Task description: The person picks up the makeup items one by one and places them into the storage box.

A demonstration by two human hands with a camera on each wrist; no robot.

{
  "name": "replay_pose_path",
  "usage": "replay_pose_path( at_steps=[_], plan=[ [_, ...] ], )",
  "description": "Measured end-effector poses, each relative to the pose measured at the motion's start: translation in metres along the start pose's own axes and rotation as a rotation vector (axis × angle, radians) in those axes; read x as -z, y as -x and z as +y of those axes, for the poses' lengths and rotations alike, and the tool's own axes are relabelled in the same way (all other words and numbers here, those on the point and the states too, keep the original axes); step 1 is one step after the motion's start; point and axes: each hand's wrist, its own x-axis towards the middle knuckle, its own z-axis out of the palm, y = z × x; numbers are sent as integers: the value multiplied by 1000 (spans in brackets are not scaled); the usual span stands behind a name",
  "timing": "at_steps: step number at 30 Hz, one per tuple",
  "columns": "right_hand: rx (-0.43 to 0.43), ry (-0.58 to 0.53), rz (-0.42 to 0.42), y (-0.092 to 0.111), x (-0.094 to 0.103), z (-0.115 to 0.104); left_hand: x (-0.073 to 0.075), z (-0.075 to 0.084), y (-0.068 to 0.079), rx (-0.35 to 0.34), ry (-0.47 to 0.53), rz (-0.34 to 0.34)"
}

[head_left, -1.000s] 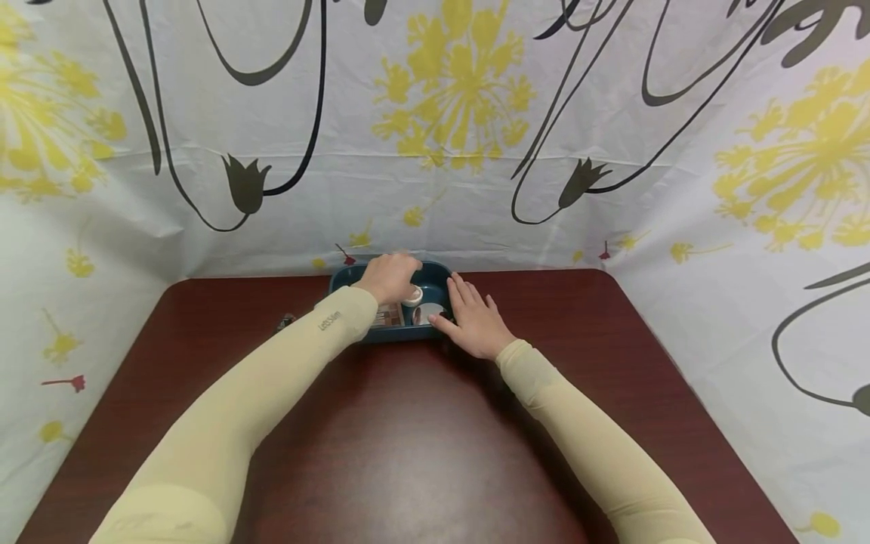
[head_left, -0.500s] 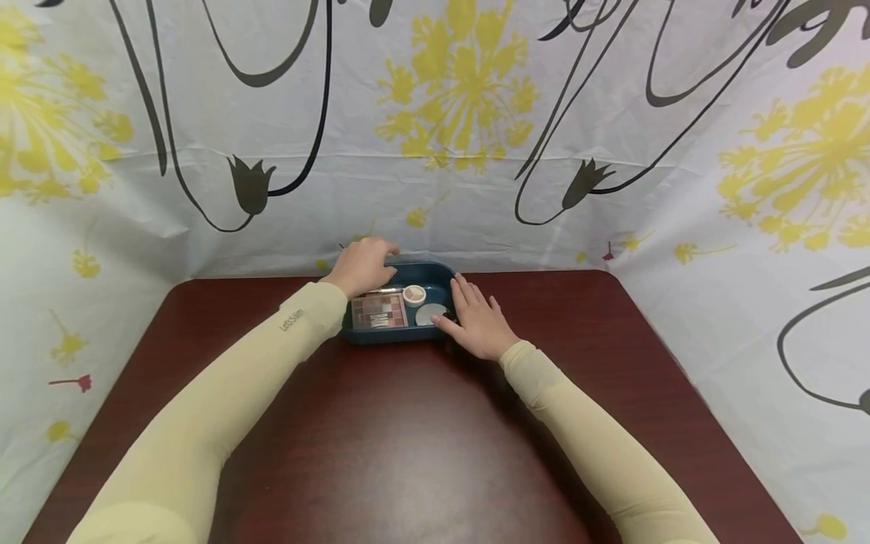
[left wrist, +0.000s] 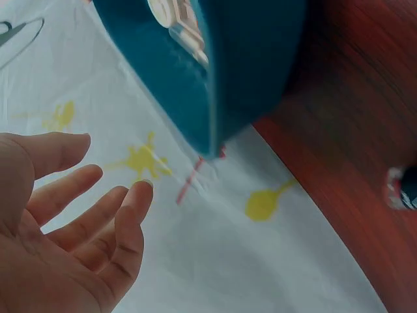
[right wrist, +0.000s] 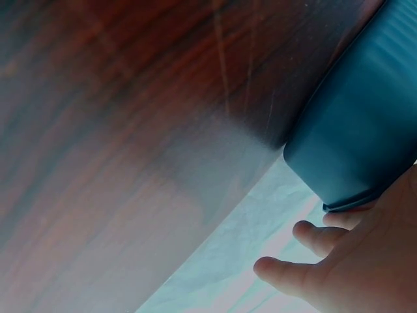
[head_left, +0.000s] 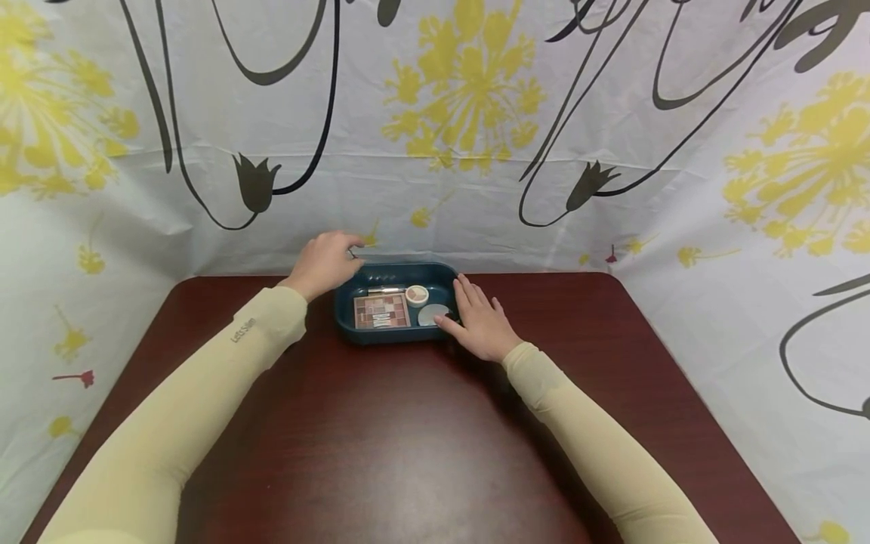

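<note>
A dark blue tray [head_left: 387, 337] stands at the far edge of the table. In it lie an eyeshadow palette [head_left: 382, 311], a small round pot [head_left: 417, 295], a slim clear tube [head_left: 385, 290] and a pale grey disc [head_left: 432, 315]. My left hand [head_left: 325, 263] hovers just off the tray's back left corner. Its fingers are loosely bent around nothing, as the left wrist view also shows. My right hand [head_left: 481, 323] rests along the right rim with straight fingers, the thumb reaching over the front corner and partly covering the disc. In the right wrist view, fingertips [right wrist: 313, 237] lie beside the tray wall [right wrist: 352, 143].
A patterned white sheet [head_left: 435, 196] hangs right behind the table [head_left: 421, 438] and along both sides. A small dark object [left wrist: 405, 188] with a shiny end lies on the table left of the tray; my sleeve hides it in the head view.
My left hand has moved left from over the tray to outside its back left corner, uncovering the palette, tube and pot. My right hand stays on the right rim.
</note>
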Motion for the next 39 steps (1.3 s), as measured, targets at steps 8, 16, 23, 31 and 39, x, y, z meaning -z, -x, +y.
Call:
replay_pose_path(
  at_steps=[8,16,23,31,39],
  plan=[
    [0,-4,2,0,2,0,10,-26,14,47,41,38],
    [-4,3,-2,-1,1,-1,11,-45,34,79,2,22],
    [-9,7,-3,-1,0,-1,3,-70,54,129,-22,-43],
    [-4,4,-2,-2,0,-2,-7,-86,75,175,-7,-97],
    [-2,11,5,-1,0,-2,-16,-87,91,223,18,-109]
  ],
)
